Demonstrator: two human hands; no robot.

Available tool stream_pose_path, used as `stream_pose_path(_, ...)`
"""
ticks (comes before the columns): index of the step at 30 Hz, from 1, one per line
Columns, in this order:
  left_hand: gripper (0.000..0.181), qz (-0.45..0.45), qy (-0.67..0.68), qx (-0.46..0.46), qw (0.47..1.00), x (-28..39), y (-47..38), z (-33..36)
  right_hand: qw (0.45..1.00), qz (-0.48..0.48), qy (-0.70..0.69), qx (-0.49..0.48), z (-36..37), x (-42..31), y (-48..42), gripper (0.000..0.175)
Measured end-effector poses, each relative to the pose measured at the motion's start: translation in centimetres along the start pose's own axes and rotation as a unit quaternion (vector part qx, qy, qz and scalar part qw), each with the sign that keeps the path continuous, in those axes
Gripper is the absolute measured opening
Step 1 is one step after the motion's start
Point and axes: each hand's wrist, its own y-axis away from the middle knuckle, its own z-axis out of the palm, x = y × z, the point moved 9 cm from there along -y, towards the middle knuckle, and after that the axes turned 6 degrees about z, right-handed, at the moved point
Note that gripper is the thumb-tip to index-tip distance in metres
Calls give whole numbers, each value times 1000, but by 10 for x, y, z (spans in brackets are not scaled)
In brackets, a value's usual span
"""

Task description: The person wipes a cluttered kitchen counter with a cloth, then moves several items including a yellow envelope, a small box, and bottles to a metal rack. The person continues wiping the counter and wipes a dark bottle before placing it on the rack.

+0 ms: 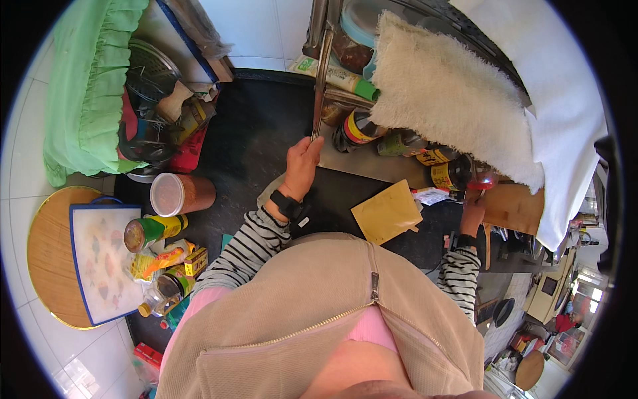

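My left hand, with a dark band at the wrist, is closed around the lower end of a metal rack post. My right hand reaches to the rack's far right side, beside a red-tinted container; its fingertips are hard to make out. Sauce bottles with dark contents stand along the rack's lower shelf. Above them lies a green-capped tube. A frayed cream cloth hangs over the rack. Between my hands, a brown paper packet lies on the black countertop.
To the left are a jar of reddish powder, a green-and-yellow can, an oil bottle and a blue-edged cutting board. A green ruffled cloth hangs beside piled utensils. A wooden board stands right of my right hand.
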Motion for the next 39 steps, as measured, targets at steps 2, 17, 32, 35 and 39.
stream_pose_path(2,29,-3,18,9,1000,2,0,-11,997,-52,56,23,4,-15,7,32)
stream_pose_path(17,33,36,12,114,993,48,-14,-122,995,-31,-93,-17,-3,-160,74,15)
stream_pose_path(32,42,151,-168,113,968,49,-53,-163,983,-37,-178,6,-8,-212,101,33)
stream_pose_path(35,36,184,-349,79,915,57,-50,-163,963,-3,-260,-76,-8,-195,116,49)
stream_pose_path(39,44,258,-497,133,818,71,3,-153,908,-168,-368,-108,-44,-168,180,43)
